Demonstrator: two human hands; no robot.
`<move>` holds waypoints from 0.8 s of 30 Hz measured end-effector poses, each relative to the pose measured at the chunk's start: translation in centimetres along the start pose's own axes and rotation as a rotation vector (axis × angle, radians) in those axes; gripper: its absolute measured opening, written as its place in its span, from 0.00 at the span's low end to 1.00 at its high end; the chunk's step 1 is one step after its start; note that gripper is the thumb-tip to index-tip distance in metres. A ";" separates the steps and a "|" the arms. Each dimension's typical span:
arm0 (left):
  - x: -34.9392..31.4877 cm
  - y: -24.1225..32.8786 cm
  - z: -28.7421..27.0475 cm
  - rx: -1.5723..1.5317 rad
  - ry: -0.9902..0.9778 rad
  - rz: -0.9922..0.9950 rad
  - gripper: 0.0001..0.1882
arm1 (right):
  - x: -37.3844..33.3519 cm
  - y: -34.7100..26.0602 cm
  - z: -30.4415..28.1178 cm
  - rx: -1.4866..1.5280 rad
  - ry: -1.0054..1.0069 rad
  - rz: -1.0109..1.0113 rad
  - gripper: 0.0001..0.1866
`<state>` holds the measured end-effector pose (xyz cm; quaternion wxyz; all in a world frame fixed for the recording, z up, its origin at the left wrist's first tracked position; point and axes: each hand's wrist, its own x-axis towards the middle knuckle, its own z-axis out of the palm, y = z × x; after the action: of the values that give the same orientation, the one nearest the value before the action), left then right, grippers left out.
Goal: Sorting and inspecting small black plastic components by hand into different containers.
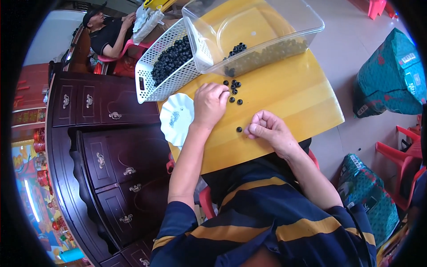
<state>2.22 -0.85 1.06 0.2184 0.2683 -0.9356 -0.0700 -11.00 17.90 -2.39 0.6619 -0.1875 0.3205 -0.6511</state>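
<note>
My left hand (210, 105) is over the yellow table (293, 102), fingers curled together beside a loose group of small round black pieces with a hole in the middle (233, 87). Whatever its fingertips hold, if anything, is hidden. Closer to me, my right hand (270, 133) has its thumb and fingers pinched together; I cannot make out anything between them. Just left of its fingertips a single black holed piece (239, 129) lies on the table. A white scalloped dish (182, 135) with tiny grey metallic bits (174, 118) stands left of my left wrist.
A white perforated basket (147, 91) heaped with black pieces (171, 60) and a clear plastic bin (262, 60) with more stand at the table's far side. Dark wooden drawers (111, 147) flank the left. Teal bags (387, 80) and a red stool (402, 153) are right. Another person (111, 38) sits far left.
</note>
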 end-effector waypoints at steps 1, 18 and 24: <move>-0.1 0.4 -0.4 -0.035 0.017 -0.024 0.04 | 0.0 -0.1 0.0 -0.002 0.004 0.004 0.07; -7.2 3.4 -1.2 -0.014 -0.023 -0.189 0.03 | 0.2 0.5 0.2 0.051 -0.002 -0.008 0.05; -5.6 4.1 -0.3 -0.215 -0.038 -0.196 0.11 | 0.0 0.1 -0.1 0.042 0.047 -0.025 0.05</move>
<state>4.69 5.64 0.30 0.2204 0.3321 -0.8959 -0.1961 -10.94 17.92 -2.53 0.6497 -0.1625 0.3198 -0.6702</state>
